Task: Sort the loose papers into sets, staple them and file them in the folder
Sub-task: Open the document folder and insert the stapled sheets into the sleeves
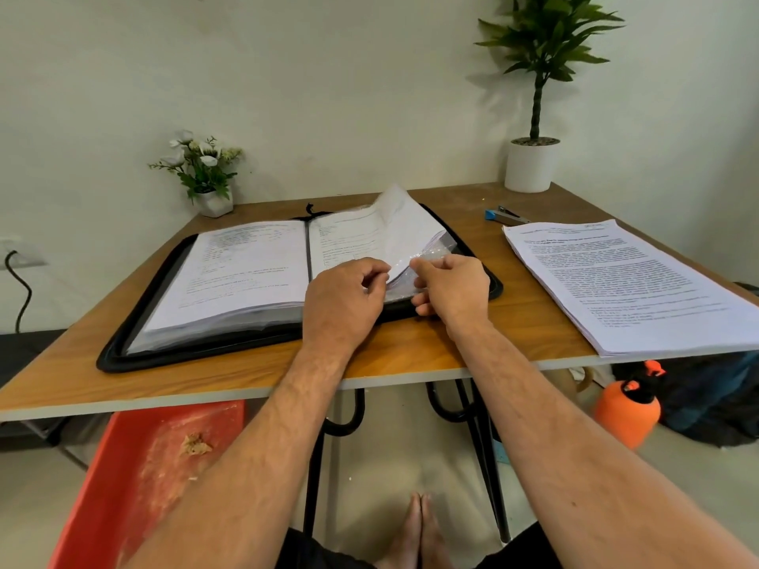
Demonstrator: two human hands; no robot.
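Zip folder (123, 342) lies open on the table (410, 355). Left hand (343, 299) pinches the lifted paper set (404, 223); right hand (451, 287) pinches the clear sleeve (435, 256), apparently parting it for insertion. Loose papers (632, 281) and stapler (507, 216) wait at right

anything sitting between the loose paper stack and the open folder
Nothing visible. Bare table lies between the paper stack and the folder. The stapler sits behind the stack, out of the way. Both hands, left hand and right hand, are at the folder's right-hand sleeve.
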